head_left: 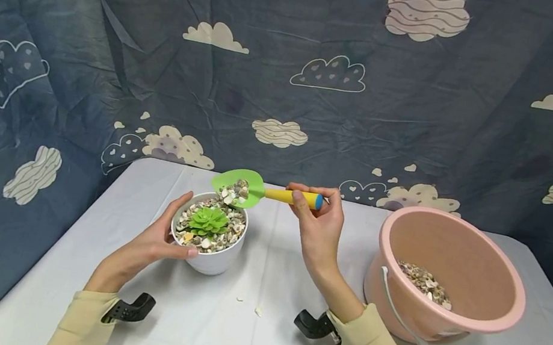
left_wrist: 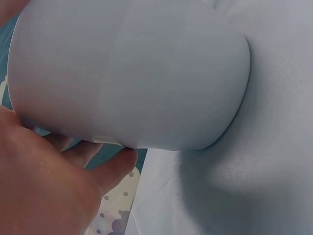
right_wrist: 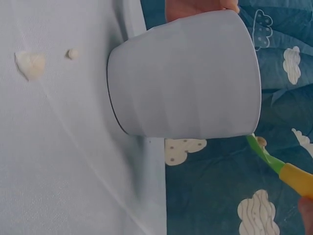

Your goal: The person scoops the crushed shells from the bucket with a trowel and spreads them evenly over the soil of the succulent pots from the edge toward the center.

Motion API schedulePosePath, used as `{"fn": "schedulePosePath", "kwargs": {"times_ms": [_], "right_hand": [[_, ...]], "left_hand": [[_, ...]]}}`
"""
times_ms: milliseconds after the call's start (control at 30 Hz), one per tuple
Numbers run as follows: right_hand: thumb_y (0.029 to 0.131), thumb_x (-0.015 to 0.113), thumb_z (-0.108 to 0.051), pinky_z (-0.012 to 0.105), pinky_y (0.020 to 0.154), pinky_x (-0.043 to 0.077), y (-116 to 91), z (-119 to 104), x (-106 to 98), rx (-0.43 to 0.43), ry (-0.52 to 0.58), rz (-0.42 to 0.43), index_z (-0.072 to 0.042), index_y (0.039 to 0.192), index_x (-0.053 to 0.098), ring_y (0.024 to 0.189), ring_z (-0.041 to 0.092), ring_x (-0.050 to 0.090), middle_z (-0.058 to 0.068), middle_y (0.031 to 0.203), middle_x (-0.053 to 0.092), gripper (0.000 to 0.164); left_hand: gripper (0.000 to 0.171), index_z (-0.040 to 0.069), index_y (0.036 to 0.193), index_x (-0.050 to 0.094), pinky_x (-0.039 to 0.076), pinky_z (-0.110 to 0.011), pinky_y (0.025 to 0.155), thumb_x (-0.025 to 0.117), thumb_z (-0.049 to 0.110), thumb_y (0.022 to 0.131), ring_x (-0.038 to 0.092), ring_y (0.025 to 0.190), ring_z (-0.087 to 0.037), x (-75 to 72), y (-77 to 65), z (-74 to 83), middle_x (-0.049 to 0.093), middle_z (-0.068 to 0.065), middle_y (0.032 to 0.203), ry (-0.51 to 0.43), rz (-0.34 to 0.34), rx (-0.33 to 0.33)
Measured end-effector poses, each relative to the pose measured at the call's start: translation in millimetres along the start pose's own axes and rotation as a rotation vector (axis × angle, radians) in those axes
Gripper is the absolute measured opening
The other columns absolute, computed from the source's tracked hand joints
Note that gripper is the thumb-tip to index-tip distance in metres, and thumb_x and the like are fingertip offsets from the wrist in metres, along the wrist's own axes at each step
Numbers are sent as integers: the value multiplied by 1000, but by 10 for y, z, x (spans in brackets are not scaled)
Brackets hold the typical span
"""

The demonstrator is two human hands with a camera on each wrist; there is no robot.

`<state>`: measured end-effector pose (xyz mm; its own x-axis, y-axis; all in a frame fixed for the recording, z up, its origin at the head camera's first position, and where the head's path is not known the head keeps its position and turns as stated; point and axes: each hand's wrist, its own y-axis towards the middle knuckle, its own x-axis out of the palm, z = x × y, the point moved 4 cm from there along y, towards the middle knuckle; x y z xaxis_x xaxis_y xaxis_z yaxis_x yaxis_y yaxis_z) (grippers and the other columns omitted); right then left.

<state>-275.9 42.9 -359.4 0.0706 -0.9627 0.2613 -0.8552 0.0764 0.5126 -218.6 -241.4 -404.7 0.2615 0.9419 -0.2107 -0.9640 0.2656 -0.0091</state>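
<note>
A white pot point(head_left: 212, 262) stands on the table, filled with small pebbles and shell bits point(head_left: 226, 237) around a green succulent point(head_left: 209, 221). My left hand point(head_left: 154, 245) grips the pot from its left side, thumb at the near rim and fingers round the far side; the left wrist view shows the pot wall point(left_wrist: 137, 73) close up. My right hand point(head_left: 320, 222) holds a small trowel by its yellow handle point(head_left: 283, 196). Its green blade point(head_left: 256, 184) carries a heap of pebbles and tilts over the pot's far right rim.
To the right stands a pink bucket point(head_left: 380, 287) with a white handle and more pebbles point(head_left: 425, 283) inside. Two small shell chips point(head_left: 258, 312) lie on the white tablecloth point(head_left: 206, 331) in front of the pot. A dark cloud-print cloth point(head_left: 243, 106) hangs behind the table.
</note>
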Motion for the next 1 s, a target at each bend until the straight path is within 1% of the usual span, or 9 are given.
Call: {"fn": "schedulePosePath", "kwargs": {"times_ms": [100, 267, 400, 500, 700, 1000], "right_hand": [[92, 68, -9, 38, 85, 54, -2, 15, -14, 16, 10, 17, 7, 112, 44, 104, 31, 67, 25, 111, 67, 35], [92, 69, -12, 37, 85, 54, -9, 17, -31, 26, -5, 28, 5, 113, 44, 105, 30, 66, 22, 113, 67, 37], [92, 69, -12, 37, 86, 53, -22, 10, -29, 8, -13, 13, 4, 113, 43, 107, 30, 66, 20, 114, 67, 37], [93, 68, -11, 37, 86, 53, -33, 10, -24, -19, -25, -1, 5, 114, 43, 108, 30, 65, 20, 115, 67, 36], [94, 66, -9, 37, 87, 53, -52, 5, -11, -42, -36, -5, 6, 115, 43, 109, 31, 64, 20, 115, 66, 35], [94, 66, -7, 38, 87, 53, -51, 1, -3, -64, -36, -2, 5, 115, 43, 109, 31, 64, 19, 115, 67, 34]], "left_hand": [[107, 32, 158, 9, 6, -67, 110, 80, 20, 79, -8, 147, -35, 0, 7, -1, -8, -4, 163, 12, 5, -2], [108, 34, 158, 9, 10, -66, 110, 81, 21, 79, -3, 147, -34, 4, 14, -5, -7, -4, 163, 8, 7, -11], [109, 35, 158, 10, 11, -66, 110, 82, 21, 78, -1, 147, -35, 2, 12, -13, -6, -5, 163, 14, 14, -16], [109, 34, 158, 10, 12, -66, 110, 82, 21, 78, 1, 147, -35, 3, 14, -13, -7, -6, 163, 14, 16, -8], [108, 33, 158, 9, 12, -67, 110, 81, 20, 79, -2, 147, -35, 3, 11, -16, -8, -5, 163, 14, 9, 8], [108, 34, 158, 10, 14, -66, 110, 82, 21, 78, 2, 146, -34, 13, -2, -5, -6, -7, 162, 22, 9, -20]]}}
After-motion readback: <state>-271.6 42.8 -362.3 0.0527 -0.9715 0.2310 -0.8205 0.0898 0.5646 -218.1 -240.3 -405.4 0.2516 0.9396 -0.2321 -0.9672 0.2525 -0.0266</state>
